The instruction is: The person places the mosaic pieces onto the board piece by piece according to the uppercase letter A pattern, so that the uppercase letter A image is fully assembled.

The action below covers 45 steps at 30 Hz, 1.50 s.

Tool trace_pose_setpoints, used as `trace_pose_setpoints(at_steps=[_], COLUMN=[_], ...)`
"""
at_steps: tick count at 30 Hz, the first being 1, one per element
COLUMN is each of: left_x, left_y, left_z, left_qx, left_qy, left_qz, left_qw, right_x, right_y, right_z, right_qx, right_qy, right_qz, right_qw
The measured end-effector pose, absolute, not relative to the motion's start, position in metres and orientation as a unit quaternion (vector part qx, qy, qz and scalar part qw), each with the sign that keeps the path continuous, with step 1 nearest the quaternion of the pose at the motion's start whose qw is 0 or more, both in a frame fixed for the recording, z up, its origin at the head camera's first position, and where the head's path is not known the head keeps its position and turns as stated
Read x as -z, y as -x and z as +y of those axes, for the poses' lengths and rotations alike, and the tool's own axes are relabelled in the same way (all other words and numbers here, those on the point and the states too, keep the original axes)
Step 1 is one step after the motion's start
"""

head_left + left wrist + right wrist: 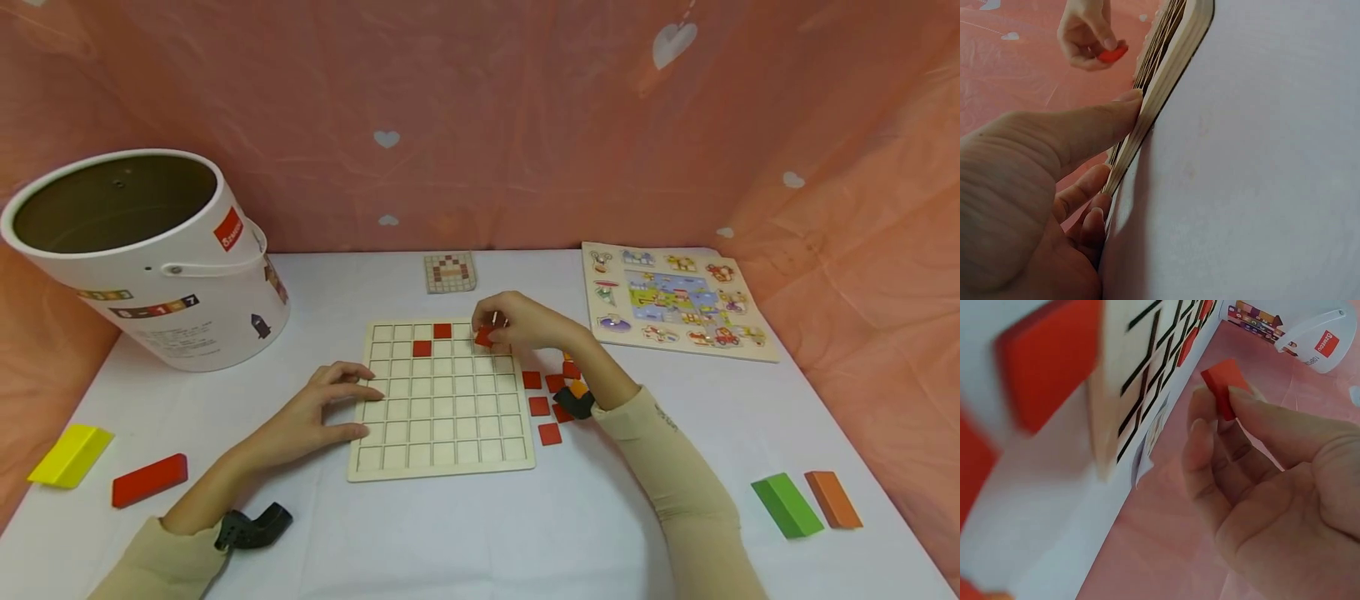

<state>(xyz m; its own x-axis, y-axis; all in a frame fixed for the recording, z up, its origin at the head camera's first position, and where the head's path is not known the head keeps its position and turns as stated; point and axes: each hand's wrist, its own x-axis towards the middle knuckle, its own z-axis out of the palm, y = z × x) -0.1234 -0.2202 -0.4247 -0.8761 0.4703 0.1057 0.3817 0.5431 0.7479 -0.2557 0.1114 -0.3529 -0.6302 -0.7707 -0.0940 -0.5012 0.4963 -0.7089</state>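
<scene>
A pale wooden grid board (444,408) lies on the table, with two red square tiles (442,331) in its upper rows. Over the board's upper right part, my right hand (521,321) pinches another red square tile (1225,384) between thumb and fingertips. My left hand (322,408) rests at the board's left edge, thumb and fingers spread and touching the rim, as the thumb (1100,128) shows in the left wrist view. Several loose red tiles (539,407) and a few orange ones lie right of the board, partly hidden by the right wrist.
A small pattern card (450,272) lies behind the board. A white bucket (202,317) stands at the back left, a picture puzzle (675,297) at the back right. Yellow (71,456) and red blocks (150,481) sit at left, green (787,505) and orange blocks (834,500) at right.
</scene>
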Motion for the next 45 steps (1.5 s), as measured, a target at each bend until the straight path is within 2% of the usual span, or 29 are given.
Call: trace_pose_setpoints(at_steps=[8, 25, 38, 45], left_x=[0.426, 0.427, 0.425, 0.427], left_y=[0.124, 0.123, 0.123, 0.123], left_z=[-0.220, -0.220, -0.220, -0.220], left_qx=[-0.410, -0.418, -0.421, -0.415], left_qy=[-0.238, -0.240, -0.241, -0.241], left_qz=[0.879, 0.875, 0.873, 0.876], left_qw=[0.057, 0.052, 0.055, 0.048], right_x=[0.359, 0.364, 0.365, 0.360], right_y=[0.264, 0.264, 0.259, 0.253], right_z=[0.095, 0.073, 0.075, 0.105], right_qx=[0.324, 0.295, 0.258, 0.324], right_qy=[0.365, 0.385, 0.357, 0.334], right_qz=[0.841, 0.843, 0.877, 0.873], right_qw=[0.234, 0.233, 0.195, 0.148])
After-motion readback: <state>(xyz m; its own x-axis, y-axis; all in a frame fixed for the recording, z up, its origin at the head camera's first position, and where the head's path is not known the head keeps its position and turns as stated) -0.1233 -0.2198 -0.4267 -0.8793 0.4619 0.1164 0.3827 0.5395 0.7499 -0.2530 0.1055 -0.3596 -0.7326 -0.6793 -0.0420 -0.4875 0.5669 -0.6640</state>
